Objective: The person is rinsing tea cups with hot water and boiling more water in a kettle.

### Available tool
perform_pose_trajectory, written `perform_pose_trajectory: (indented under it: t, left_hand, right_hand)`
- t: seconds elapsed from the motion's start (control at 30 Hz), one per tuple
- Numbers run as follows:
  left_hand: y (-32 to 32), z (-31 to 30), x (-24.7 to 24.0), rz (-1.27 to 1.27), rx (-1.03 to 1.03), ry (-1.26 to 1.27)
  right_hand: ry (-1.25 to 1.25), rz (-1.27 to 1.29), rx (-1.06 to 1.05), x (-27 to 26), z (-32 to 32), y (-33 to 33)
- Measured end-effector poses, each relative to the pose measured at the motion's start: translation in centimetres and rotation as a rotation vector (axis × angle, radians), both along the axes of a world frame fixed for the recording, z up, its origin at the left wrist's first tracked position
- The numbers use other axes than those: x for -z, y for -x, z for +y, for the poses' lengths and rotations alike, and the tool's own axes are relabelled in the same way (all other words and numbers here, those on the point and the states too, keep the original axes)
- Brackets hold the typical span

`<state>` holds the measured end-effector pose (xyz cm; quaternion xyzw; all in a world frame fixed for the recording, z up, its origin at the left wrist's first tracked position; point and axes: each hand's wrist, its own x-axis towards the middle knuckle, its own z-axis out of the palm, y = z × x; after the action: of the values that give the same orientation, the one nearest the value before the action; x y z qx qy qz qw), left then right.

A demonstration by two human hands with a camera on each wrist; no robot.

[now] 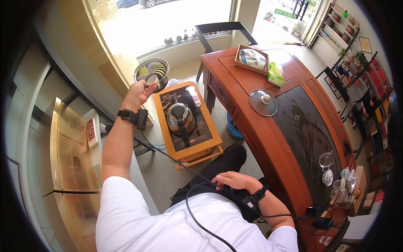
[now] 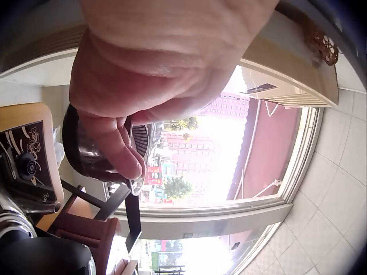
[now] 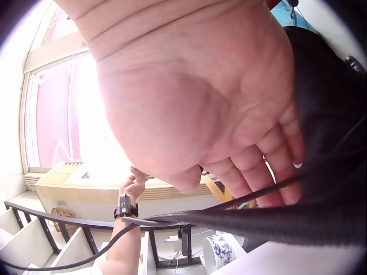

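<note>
My left hand point(image 1: 140, 93) reaches to the near rim of a steel bowl point(image 1: 167, 69). Its fingertips pinch at a small white cup point(image 1: 152, 78), close inside the bowl's near edge. In the left wrist view the curled fingers point(image 2: 123, 152) overlap the steel bowl point(image 2: 86, 149), a bright curved rim at one fingertip; the palm hides much of the grip. Yellow-green and white dishes stand in the bowl. My right hand point(image 1: 237, 180) rests near my lap, holding nothing, its fingers relaxed in the right wrist view beside a black cable point(image 3: 241, 223).
A kettle point(image 1: 180, 117) stands on a wooden trolley point(image 1: 214, 130) with a black hob. At right is a wooden tea table point(image 1: 235, 90) bearing a glass lid point(image 1: 263, 103), a cardboard tray point(image 1: 239, 61) and a tissue pack point(image 1: 276, 74). The black cable point(image 1: 189, 201) crosses my body.
</note>
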<state>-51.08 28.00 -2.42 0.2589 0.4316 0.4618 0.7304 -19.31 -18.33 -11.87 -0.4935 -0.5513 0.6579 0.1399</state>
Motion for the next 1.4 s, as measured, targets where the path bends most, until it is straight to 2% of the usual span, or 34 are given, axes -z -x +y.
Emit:
perform_pose_trajectory:
  t: [0.17, 0.37, 0.7, 0.9, 1.0, 1.03, 1.07, 1.13, 1.23, 1.33, 1.4]
  left_hand:
    - [0.9, 0.4, 7.2, 0.041, 0.052, 0.062]
    - [-0.3, -0.1, 11.6, 0.09, 0.177, 0.053]
    - [-1.7, -0.4, 11.1, 0.094, 0.275, 0.043]
    - [-2.2, -0.2, 11.5, 0.108, 0.263, 0.054]
    - [-2.2, -0.4, 11.5, 0.15, 0.257, 0.06]
    - [-2.2, -0.6, 11.5, 0.168, 0.257, 0.068]
    - [-2.1, -0.6, 11.6, 0.154, 0.265, 0.069]
    - [-1.8, -0.7, 11.7, 0.13, 0.282, 0.078]
    - [-2.0, -1.0, 11.5, 0.155, 0.282, 0.094]
    - [-2.1, -0.3, 11.9, 0.148, 0.279, 0.131]
    - [-1.8, -0.2, 11.9, 0.133, 0.291, 0.145]
  right_hand:
    - [0.002, 0.0, 0.026, 0.4, 0.3, 0.3]
    - [0.058, -0.009, 0.081, 0.4, 0.8, 0.2]
    - [0.014, -0.001, 0.127, 0.5, 2.2, 0.3]
    - [-0.02, -0.005, 0.131, 0.0, 3.4, 0.8]
    - [-0.096, -0.094, 0.148, -1.7, 5.4, 1.6]
    - [-0.298, -0.177, 0.152, -1.2, 6.2, 1.9]
    - [-0.311, -0.308, 0.152, -4.4, 8.2, 3.0]
    - [-0.582, -0.299, 0.362, -3.8, 11.5, 4.9]
    - [-0.682, -0.413, 0.499, -3.9, 16.6, 8.7]
    - [-0.705, -0.672, 0.438, -1.3, 19.5, 11.4]
    - [-0.698, -0.664, 0.449, -0.4, 19.8, 11.8]
